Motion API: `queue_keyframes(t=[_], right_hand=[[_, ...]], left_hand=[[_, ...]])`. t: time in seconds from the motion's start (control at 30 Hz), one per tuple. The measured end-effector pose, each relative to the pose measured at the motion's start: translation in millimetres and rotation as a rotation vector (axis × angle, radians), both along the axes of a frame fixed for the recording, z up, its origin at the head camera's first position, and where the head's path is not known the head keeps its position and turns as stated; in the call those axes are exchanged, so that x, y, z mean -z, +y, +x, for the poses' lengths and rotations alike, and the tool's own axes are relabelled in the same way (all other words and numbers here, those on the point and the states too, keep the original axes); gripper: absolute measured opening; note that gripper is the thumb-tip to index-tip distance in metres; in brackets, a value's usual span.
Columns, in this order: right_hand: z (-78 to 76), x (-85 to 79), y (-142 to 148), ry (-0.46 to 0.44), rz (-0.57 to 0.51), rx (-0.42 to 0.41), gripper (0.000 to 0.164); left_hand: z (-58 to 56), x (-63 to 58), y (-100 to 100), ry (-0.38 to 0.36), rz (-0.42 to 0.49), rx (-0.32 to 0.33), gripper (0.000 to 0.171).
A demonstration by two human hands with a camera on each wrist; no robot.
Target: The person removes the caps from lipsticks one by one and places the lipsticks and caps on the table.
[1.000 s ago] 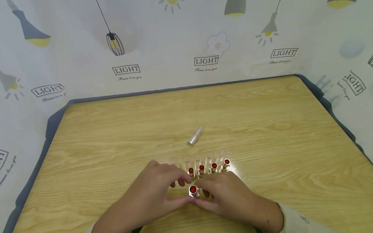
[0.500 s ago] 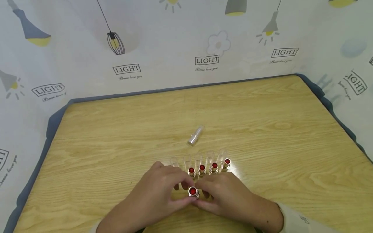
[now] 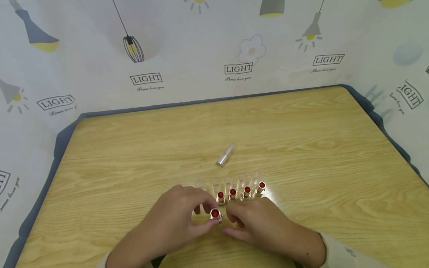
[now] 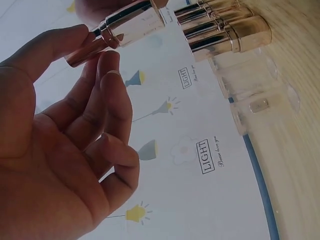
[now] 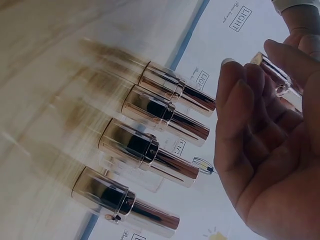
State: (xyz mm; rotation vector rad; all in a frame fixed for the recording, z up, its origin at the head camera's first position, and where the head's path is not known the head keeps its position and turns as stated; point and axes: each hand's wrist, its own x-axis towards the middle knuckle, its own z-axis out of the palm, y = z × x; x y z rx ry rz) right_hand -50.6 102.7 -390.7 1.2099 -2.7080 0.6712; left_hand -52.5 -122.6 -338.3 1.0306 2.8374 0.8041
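Observation:
Between thumb and index finger, my left hand point(image 3: 177, 212) pinches a gold lipstick tube point(image 3: 215, 214), whose red top faces up at the head camera. Its shiny gold side point(image 4: 132, 25) shows in the left wrist view. Just to the right, my right hand point(image 3: 259, 219) has its fingers loosely bent, with a gap between thumb and index finger and nothing held. Beyond both hands, several matching open lipsticks point(image 3: 232, 193) stand upright in a row; their gold tubes point(image 5: 165, 107) show side-on in the right wrist view. My right hand partly covers the row's near side in the head view.
Several clear caps point(image 3: 216, 183) stand right behind the row, the leftmost partly behind my left hand. Farther back, a silver tube with a clear cap point(image 3: 224, 156) lies on the wooden table point(image 3: 134, 149). A printed cloth point(image 3: 194, 44) rises behind the table.
My right hand has let go of the lipstick tube both hands were holding. My left hand has drawn the tube slightly left and away from the right fingers. The standing row stays put.

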Motion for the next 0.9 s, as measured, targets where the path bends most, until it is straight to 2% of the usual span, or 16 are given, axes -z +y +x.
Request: queue_keyframes(t=[0.2,0.47,0.53,0.7,0.9], right_hand=[[0.9,0.6,-0.4,-0.031,0.013,-0.034,0.036],[1.8,0.2,-0.9,-0.028,0.004,-0.064,0.037],[1.8,-0.1,-1.0,-0.033,0.004,-0.068,0.036],[2.0,-0.3,-0.9,-0.042,0.009,-0.070,0.035],[2.6,-0.2,-1.0,-0.039,0.014,-0.062,0.034]], left_hand=[[-6.7,3.1,-3.1,-0.143,-0.020,-0.043,0.012],[-17.2,17.0,-5.5,-0.180,-0.085,-0.089,0.011],[-19.3,20.7,-5.2,-0.180,-0.109,-0.102,0.010],[-21.0,26.9,-4.4,-0.111,-0.181,-0.156,0.013],[-21.7,29.7,-4.4,-0.072,-0.207,-0.207,0.014]])
